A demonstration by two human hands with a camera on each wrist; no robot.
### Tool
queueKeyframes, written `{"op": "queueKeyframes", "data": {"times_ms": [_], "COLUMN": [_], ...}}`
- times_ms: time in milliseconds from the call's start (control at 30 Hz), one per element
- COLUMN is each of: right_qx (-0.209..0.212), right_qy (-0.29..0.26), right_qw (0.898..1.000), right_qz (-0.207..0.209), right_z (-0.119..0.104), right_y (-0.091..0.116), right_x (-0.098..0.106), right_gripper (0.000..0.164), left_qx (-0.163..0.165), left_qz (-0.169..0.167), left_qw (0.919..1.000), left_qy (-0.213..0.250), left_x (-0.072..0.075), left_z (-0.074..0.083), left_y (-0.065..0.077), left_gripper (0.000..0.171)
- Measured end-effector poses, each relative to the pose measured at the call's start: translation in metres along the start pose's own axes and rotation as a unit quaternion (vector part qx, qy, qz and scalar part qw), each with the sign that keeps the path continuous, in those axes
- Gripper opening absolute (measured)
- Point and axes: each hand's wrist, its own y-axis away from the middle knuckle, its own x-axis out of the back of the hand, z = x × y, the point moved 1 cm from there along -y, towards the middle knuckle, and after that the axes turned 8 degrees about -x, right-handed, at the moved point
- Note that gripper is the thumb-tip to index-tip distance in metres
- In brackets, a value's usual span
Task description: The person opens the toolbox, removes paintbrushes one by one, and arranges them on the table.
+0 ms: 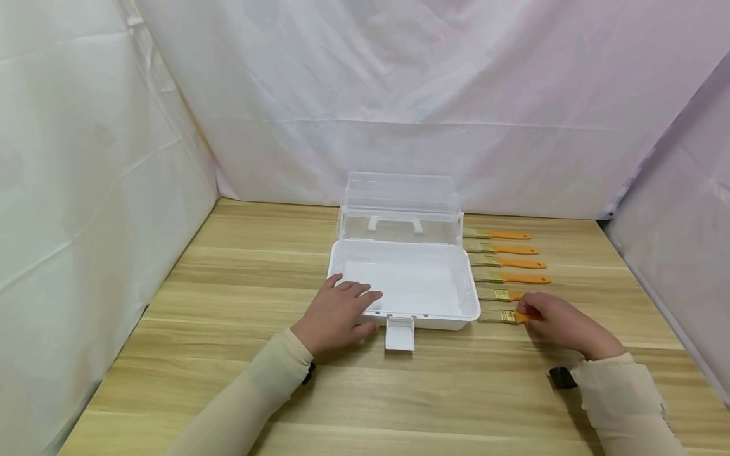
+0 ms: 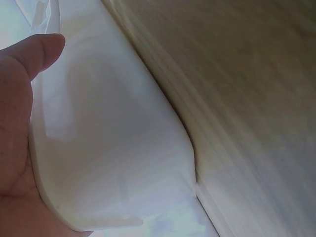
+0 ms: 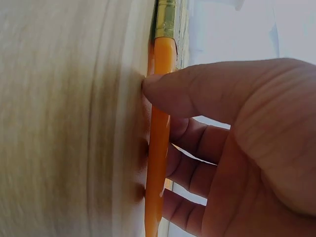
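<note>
A white plastic box stands on the table with its clear lid raised at the back. My left hand rests over its front left corner, fingers spread above the inside and thumb along the outer wall. To the right of the box, my right hand pinches the orange handle of the nearest paintbrush between thumb and fingers. That brush lies low at the table, its bristles toward the box. Behind it, more paintbrushes lie in a row, handles pointing right.
The box's white latch hangs down at the front. A white handle shows on the lid. Wooden tabletop extends left and in front. Pale cloth walls enclose the back and both sides.
</note>
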Motion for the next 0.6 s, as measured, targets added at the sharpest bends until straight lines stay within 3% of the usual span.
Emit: {"op": "queueKeyframes", "data": {"times_ms": [600], "right_qx": [-0.016], "right_qy": [-0.013], "right_qw": [1.000], "right_qz": [-0.012], "right_z": [0.0024], "right_y": [0.0027], "right_x": [0.0012], "right_gripper": [0.021], "left_qx": [-0.007], "left_qz": [0.003], "left_qw": [1.0000], "left_qy": [-0.006], "left_x": [-0.0020], "left_z": [0.0015], "left_y": [-0.0020], "left_gripper": [0.051]}}
